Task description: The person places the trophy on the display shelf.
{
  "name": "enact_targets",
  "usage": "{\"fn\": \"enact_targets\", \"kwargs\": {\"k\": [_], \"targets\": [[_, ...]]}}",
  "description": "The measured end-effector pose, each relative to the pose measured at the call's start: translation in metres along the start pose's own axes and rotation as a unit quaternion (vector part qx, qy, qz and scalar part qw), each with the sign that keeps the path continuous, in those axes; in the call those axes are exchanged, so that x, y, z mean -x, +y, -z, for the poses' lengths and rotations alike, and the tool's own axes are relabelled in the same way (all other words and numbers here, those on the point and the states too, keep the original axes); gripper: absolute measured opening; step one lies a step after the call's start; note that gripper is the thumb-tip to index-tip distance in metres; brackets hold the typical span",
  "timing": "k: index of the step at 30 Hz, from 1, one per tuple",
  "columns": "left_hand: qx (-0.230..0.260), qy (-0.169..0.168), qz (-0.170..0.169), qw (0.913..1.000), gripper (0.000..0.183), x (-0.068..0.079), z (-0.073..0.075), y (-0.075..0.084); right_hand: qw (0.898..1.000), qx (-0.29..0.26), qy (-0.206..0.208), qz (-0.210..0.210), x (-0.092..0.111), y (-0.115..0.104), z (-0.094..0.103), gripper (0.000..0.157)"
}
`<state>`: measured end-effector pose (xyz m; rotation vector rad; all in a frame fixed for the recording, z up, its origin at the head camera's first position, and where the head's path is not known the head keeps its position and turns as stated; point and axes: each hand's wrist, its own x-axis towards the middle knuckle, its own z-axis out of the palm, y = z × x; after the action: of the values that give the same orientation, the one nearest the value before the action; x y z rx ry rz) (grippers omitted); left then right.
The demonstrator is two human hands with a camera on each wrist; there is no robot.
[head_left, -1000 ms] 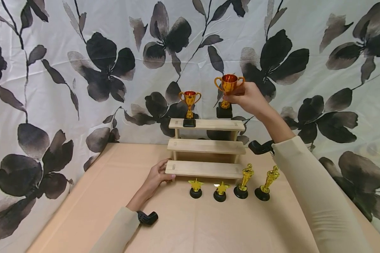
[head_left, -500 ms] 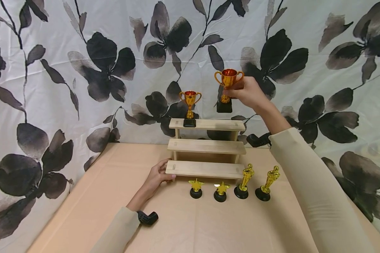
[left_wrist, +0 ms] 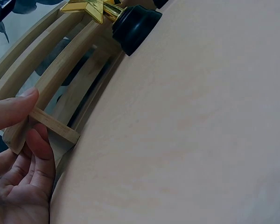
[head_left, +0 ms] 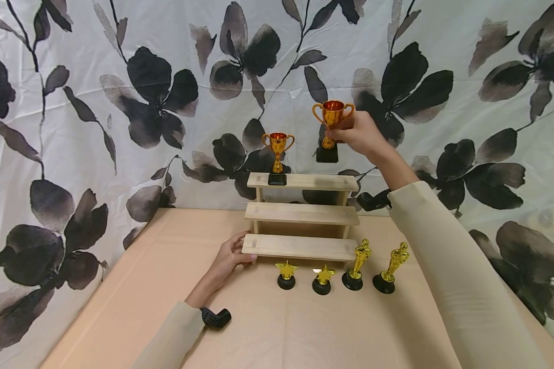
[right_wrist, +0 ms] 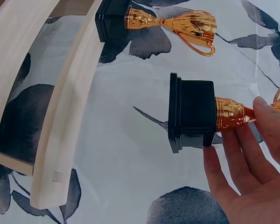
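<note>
I see the right hand (head_left: 363, 134) pinch a gold trophy cup (head_left: 333, 114) above the top shelf (head_left: 307, 181), near its right end, likely leaving the base (head_left: 327, 154) free. The left hand (head_left: 228, 260) grips the bottom shelf's (head_left: 300, 247) left corner, maybe for steadiness.

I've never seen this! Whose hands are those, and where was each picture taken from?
No robot, just a person's two bare hands. The wide picture looks down from the person's head, the close ones from each wrist. The right hand holds a shiny orange-gold, two-handled cup in the air above a pale wooden three-step shelf. The left hand grips the lowest step's left end. A matching cup stands on the top step. Two golden stars and two golden figures, all on black bases, stand on the peach surface.
</note>
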<state>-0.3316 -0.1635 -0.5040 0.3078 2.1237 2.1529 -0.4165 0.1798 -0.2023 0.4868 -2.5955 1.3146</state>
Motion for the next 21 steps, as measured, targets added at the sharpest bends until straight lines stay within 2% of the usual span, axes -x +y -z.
{"fn": "enact_targets", "kwargs": {"k": [21], "targets": [[-0.004,0.009,0.005,0.9999,0.085,-0.008,-0.004,-0.002,0.999,-0.025,-0.031,-0.034,-0.019,0.024,-0.008,0.048]]}}
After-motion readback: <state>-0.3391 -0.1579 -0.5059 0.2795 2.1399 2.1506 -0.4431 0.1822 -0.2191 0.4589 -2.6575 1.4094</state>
